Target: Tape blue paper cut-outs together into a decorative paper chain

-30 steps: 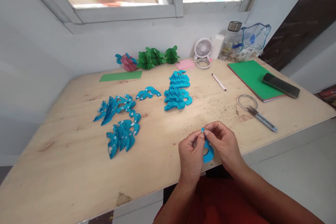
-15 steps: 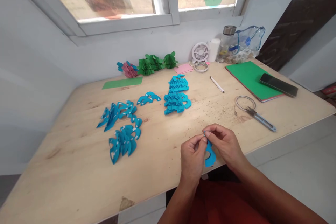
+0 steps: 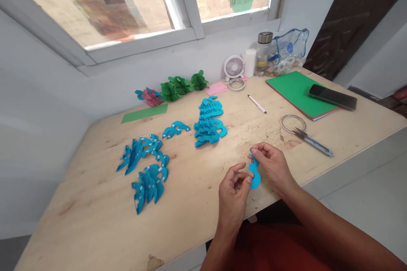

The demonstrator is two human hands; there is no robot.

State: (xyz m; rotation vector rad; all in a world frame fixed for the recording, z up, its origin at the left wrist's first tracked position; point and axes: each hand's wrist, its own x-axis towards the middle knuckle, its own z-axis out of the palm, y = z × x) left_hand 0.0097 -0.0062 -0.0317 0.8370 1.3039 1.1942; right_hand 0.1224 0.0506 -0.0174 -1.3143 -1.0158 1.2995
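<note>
Between my hands, over the table's front edge, is a curvy blue paper cutout (image 3: 255,181). My right hand (image 3: 271,163) pinches its upper end between thumb and fingers. Lower down, the thumb and forefinger of my left hand (image 3: 233,190) close on the cutout's left edge, with the other fingers curled loosely. To the left lie folded blue cutouts with small white patches (image 3: 149,186) and a single patched piece (image 3: 177,129). A stack of plain blue cutouts (image 3: 208,129) lies beyond my hands.
Scissors-like snips (image 3: 313,142) touch a thin ring (image 3: 293,123) at right. Behind are a pen (image 3: 257,104), green folder (image 3: 295,93), phone (image 3: 332,97), tape roll (image 3: 236,84), small fan (image 3: 234,67) and bottle (image 3: 262,57). Green paper figures (image 3: 179,86) stand by the wall.
My left fingers have come away from the cutout's top and sit lower, at its side. The right hand has lifted its end slightly up and away. The camera view has shifted.
</note>
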